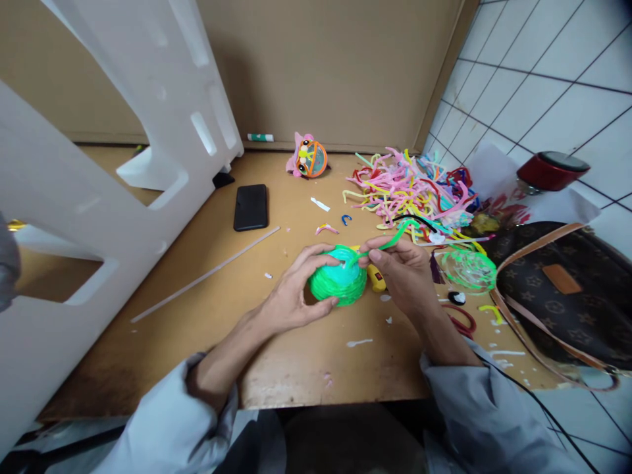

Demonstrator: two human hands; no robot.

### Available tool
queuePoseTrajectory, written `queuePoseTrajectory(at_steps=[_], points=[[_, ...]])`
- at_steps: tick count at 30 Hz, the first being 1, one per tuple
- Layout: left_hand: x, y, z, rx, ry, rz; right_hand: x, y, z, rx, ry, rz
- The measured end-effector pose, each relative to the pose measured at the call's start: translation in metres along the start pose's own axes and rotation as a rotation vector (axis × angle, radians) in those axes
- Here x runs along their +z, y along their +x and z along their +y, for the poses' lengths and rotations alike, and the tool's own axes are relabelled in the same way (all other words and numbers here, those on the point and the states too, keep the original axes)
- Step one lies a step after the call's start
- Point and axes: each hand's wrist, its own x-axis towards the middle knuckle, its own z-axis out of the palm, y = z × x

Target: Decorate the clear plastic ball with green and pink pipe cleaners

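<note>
Left hand point(295, 289) cups the green dome point(338, 286) between thumb and fingers, over the table's point(301, 368) middle, nearer its front edge; right hand point(403, 268) pinches a green strip point(399, 236) by it! Dome and fingers partly hide a yellow object point(378, 280).

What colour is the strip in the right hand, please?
Bright green; the strip shows best in the head view.

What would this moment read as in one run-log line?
left hand: holding green dome | right hand: pinching green strand at dome's top | beyond right hand: pile of colourful strands
</note>
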Motion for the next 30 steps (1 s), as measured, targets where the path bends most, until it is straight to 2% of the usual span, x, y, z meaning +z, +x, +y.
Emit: queuePoseTrajectory(at_steps=[11,17,24,30], points=[[0.0006,0.0004,-0.0015,0.005,-0.004,0.015,-0.0031,-0.0002,0.0011,0.033,0.044,-0.101],[0.0007,0.0001,-0.0017,-0.015,0.015,0.004,-0.0029,0.0017,-0.0022,0.058,0.053,-0.1],[0.0019,-0.0004,-0.0025,0.05,-0.002,0.009,-0.003,0.0,-0.0013,0.09,0.043,-0.167],[0.0014,0.0001,-0.0012,0.062,0.0,0.0,-0.0012,-0.0014,-0.0016,0.077,0.025,-0.162]])
